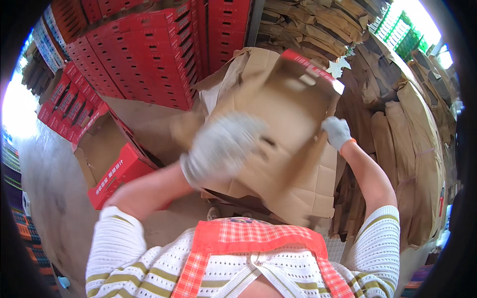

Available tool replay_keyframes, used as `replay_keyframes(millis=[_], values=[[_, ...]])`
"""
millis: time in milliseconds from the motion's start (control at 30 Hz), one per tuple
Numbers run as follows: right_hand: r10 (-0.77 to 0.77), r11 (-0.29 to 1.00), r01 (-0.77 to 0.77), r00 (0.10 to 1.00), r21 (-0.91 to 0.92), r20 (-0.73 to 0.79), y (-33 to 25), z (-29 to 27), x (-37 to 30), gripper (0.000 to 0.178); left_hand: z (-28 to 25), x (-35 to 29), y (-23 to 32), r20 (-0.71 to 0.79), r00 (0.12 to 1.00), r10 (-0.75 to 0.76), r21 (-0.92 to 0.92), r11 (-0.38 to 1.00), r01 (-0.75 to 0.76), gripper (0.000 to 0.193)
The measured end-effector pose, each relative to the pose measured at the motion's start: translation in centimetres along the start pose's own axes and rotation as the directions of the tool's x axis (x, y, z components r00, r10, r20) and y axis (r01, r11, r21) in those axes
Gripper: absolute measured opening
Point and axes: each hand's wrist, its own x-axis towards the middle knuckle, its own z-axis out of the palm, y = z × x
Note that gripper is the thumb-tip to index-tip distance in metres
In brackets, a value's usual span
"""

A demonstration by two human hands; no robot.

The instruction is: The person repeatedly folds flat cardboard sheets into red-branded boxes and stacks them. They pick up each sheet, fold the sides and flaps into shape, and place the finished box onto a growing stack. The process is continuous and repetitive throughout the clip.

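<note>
In front of me a cardboard box (278, 111), brown inside, lies partly folded on a stack of flat cardboard (318, 191). Its far end panel stands up and shows a red edge with a hand slot. My right hand (337, 131), in a pale grey glove, is closed on the box's right side wall. My left hand (226, 146), gloved too, is over the box's left part. It is smeared by motion, so its fingers and any hold on the cardboard cannot be made out. The near part of the box is also blurred.
An open red box (117, 169) stands at the left, beside stacked red boxes (69, 102). Tall stacks of red boxes (144, 54) rise behind. Piles of brown flat cardboard (397, 134) line the right, with more cardboard bundles (308, 25) at the back.
</note>
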Motion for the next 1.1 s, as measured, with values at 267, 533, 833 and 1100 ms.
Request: replay_keyframes(millis=[267,533,833,1100], values=[[-0.658,0.738,0.626,0.75,0.253,0.064,-4.9,1.1,-13.2,0.039,0.2,1.1,-10.9,0.784,0.53,0.324,0.26,0.603,-0.754,0.045],[0.299,0.814,0.073,0.798,0.576,-0.524,-1.1,-0.1,-10.9,0.031,3.5,7.2,-7.3,0.352,0.935,0.048,0.398,0.896,-0.196,0.04],[-0.699,0.417,-0.017,0.634,0.909,0.332,-5.1,-4.6,-19.6,0.054,-0.9,2.4,1.1,0.988,-0.152,0.035,0.064,0.797,0.601,0.077],[0.193,0.687,-0.187,0.979,0.702,0.072,-3.0,2.7,-16.5,0.082,5.3,-3.0,-6.4,0.15,0.917,-0.369,0.21,0.918,0.336,0.046]])
